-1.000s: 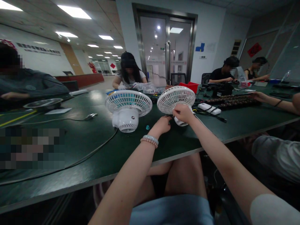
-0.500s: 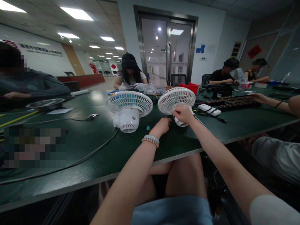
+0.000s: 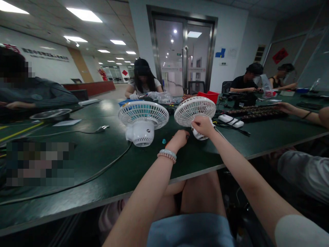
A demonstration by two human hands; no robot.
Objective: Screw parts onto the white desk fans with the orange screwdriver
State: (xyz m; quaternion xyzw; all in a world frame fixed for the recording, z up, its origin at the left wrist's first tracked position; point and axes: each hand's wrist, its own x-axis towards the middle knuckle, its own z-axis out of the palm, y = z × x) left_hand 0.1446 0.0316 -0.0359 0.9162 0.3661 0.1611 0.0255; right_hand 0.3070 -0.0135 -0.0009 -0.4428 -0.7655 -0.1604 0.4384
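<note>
Fans on dark surface [image 3: 102, 161]: right hand [image 3: 204, 126] pinching lower grille rim of right fan [image 3: 194, 110], tilted. Left hand [image 3: 180, 138] curled at its base, grasp unclear. Left fan [image 3: 143, 120] looks assembled; small teal part [image 3: 163, 141] loose between.

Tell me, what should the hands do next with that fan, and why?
Probably the left hand should pick up what lies under it on the table. It rests there beside the small blue part, while the right hand already steadies the right fan by its lower rim.
</note>
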